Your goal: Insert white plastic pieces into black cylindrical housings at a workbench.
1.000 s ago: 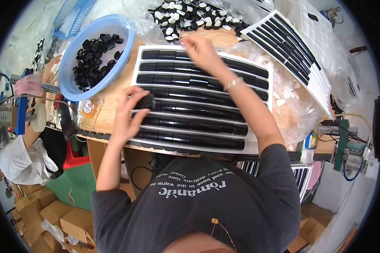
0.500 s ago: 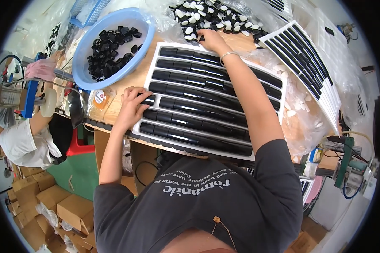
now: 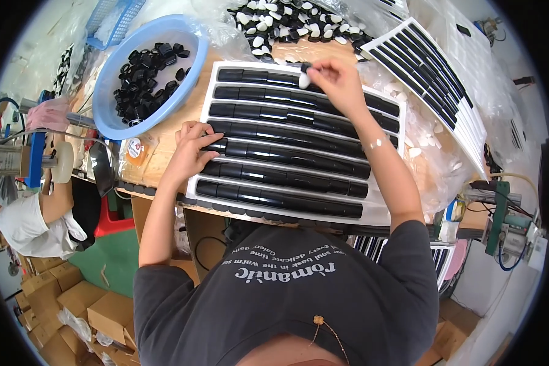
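In front of me lies a white tray (image 3: 378, 210) with rows of glossy black pieces set end to end. My left hand (image 3: 192, 149) is at the tray's left edge, thumb and index finger closed around a small black cap (image 3: 219, 145) at the end of a middle row. My right hand (image 3: 341, 85) is raised over the far part of the tray. Its fingertips pinch a small piece (image 3: 303, 80) with a black part and a white oval part. Beyond it is a pile of loose black and white pieces (image 3: 292, 24).
A blue basin (image 3: 103, 113) of black caps stands at the far left, by a blue mesh basket (image 3: 125, 21). Another filled tray (image 3: 469, 131) lies tilted at the right amid plastic film. A co-worker's arm (image 3: 58, 195) shows at the left. Cardboard boxes (image 3: 106, 311) lie below.
My right hand has come back from the loose pile to above the tray, carrying the black-and-white piece. At my left hand, the gap between the black cap and its row has closed.
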Demonstrator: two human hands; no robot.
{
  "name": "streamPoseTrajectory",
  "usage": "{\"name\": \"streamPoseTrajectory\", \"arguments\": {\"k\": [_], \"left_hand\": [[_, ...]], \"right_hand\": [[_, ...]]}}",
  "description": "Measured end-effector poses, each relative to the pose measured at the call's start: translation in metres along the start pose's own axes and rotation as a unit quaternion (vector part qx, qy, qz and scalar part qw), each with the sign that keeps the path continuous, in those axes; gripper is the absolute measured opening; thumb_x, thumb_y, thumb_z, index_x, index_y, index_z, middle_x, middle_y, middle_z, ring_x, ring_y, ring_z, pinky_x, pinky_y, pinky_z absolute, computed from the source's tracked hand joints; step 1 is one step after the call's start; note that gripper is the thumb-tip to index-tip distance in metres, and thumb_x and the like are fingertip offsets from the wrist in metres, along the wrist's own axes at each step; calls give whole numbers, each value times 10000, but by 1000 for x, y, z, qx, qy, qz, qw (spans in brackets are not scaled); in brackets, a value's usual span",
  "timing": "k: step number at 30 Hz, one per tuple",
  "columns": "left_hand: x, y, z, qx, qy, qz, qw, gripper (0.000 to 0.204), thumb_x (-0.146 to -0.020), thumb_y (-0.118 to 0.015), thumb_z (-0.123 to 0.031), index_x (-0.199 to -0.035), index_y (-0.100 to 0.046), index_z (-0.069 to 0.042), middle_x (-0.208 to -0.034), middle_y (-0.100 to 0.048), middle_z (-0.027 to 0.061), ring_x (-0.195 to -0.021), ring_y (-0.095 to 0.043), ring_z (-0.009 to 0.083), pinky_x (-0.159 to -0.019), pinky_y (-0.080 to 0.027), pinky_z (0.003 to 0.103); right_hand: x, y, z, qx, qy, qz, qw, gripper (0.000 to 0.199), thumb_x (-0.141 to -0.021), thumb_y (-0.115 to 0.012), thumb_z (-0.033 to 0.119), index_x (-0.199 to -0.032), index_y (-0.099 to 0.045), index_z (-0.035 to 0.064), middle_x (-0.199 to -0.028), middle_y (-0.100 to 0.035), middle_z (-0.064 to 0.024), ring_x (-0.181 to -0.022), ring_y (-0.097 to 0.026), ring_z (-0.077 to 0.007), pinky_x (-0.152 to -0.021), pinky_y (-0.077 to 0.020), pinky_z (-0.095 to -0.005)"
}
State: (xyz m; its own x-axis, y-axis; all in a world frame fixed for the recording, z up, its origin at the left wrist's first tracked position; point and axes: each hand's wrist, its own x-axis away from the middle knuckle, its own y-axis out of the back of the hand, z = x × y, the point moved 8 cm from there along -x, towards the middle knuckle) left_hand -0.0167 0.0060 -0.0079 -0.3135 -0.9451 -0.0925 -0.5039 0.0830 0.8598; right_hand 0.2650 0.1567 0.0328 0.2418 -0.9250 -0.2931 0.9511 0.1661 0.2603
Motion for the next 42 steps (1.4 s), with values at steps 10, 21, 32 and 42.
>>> {"name": "streamPoseTrajectory", "arguments": {"k": [10,21,32,42], "left_hand": [[-8,-12,-65,-47,-213,20,976,283,-765,-671,-73,-1044,-626,-93,-1162,-527,72,-1095,-442,307,-947,-351,413],[-12,-18,-58,-142,-298,102,939,234,-789,-669,-192,-998,-613,-103,-1167,-536,99,-1077,-483,296,-884,-401,390],[-15,-4,-51,154,-186,-28,970,398,-742,-730,-30,-1090,-539,-37,-1099,-587,161,-1020,-569,343,-887,-455,374],[-16,6,-125,150,-178,-118,965,464,-681,-782,0,-1112,-609,-7,-1054,-645,162,-938,-645,316,-805,-523,341]], "right_hand": [[123,8,18,-177,-148,48,972,69,-866,-666,17,-915,-621,0,-927,-630,-19,-762,-552,-28,-684,-452,-164],[170,-16,9,-237,-238,45,941,127,-874,-664,55,-976,-637,-17,-800,-632,-4,-731,-604,-53,-708,-511,-182],[171,-45,18,-273,-213,62,936,110,-882,-663,61,-957,-617,-7,-794,-621,-5,-747,-595,-52,-650,-480,-191],[156,-52,41,-223,-142,-13,964,302,-862,-641,-27,-1157,-576,-15,-889,-635,-61,-790,-661,-109,-703,-556,-215]]}}
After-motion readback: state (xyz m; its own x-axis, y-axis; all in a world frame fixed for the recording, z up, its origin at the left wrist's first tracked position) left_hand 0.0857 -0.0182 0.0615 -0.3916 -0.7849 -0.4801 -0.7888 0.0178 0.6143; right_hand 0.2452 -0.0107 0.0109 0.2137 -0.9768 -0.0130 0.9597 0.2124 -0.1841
